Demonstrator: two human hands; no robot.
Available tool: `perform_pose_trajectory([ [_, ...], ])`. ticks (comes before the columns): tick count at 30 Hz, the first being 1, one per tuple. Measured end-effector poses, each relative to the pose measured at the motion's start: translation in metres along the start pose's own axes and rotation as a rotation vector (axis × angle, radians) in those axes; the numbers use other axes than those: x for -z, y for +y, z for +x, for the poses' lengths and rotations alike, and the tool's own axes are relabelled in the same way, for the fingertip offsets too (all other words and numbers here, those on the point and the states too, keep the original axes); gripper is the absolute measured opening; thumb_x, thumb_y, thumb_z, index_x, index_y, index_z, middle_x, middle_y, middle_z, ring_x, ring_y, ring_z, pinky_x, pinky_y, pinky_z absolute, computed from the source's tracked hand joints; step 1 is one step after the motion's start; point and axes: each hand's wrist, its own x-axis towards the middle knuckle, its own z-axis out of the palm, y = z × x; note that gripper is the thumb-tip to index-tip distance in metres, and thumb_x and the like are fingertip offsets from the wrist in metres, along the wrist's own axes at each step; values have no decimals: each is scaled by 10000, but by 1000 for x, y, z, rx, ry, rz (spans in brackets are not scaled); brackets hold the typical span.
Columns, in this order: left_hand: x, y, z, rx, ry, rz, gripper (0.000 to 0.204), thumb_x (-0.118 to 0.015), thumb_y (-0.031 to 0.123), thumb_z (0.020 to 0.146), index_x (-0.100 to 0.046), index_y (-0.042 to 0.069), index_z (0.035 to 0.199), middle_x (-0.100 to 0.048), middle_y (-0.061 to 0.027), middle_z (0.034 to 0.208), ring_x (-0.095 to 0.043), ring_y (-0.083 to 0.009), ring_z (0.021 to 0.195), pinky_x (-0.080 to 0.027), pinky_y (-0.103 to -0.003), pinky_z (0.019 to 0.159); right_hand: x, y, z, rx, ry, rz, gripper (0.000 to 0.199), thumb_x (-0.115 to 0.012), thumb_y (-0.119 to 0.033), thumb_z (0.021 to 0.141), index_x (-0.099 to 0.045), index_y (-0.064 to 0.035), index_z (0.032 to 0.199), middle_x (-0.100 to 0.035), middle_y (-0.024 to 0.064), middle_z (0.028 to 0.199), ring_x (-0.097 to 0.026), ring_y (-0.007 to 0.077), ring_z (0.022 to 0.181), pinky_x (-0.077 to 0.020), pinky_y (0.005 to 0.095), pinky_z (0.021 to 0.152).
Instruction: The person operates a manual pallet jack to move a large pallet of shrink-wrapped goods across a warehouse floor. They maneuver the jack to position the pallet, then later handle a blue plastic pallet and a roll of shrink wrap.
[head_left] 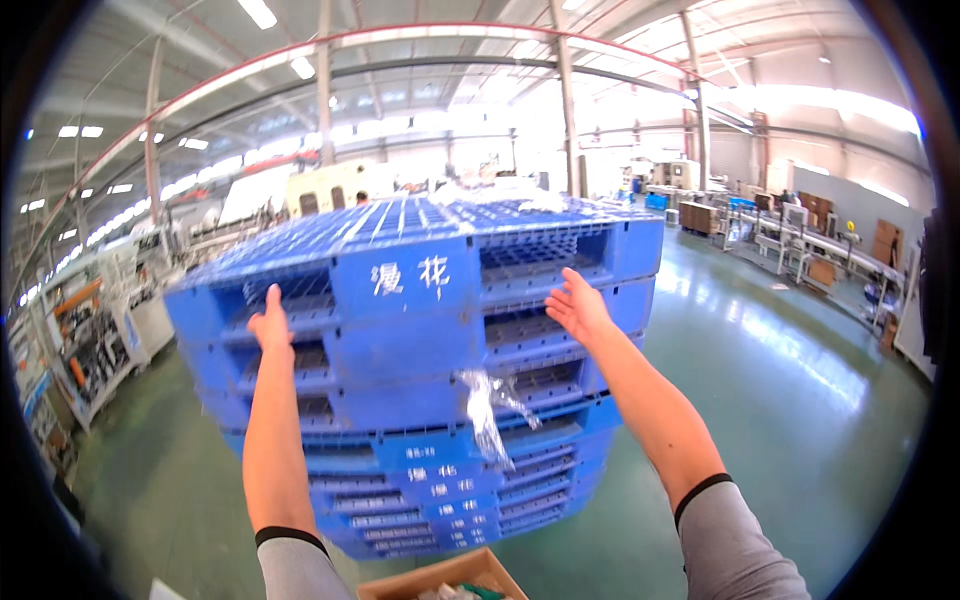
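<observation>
A tall stack of blue plastic pallets (420, 380) stands on the green floor (800, 420). Against its top pallet, the left hand (271, 325) reaches one opening, the right hand (577, 308) spread wide beside another; clear plastic scrap (487, 410) hangs below

Bright factory hall, glossy green floor (800, 400), steel roof columns (566, 100), ceiling striplights (258, 12).

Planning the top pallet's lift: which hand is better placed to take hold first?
Probably the left hand: it already rests against the top blue pallet at an opening. The right hand is spread open, apparently just short of the pallet's edge.
</observation>
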Motion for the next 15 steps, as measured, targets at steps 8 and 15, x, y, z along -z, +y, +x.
perform_pose_trajectory([
  [8,-43,19,166,172,-136,-235,774,-767,487,648,-469,61,1220,-514,-156,1222,-552,-293,970,-484,-407,733,-78,-15,146,11,201,196,731,-721,-515,735,-483,3,1194,-550,181,952,-561,286,798,-502,417,661],
  [15,4,-1,258,126,-180,-468,397,-754,383,658,-595,195,969,-568,-15,933,-536,-136,713,-433,-238,528,-103,-14,153,3,50,247,455,-736,-248,638,-491,-101,992,-421,71,913,-468,235,838,-475,407,795],
])
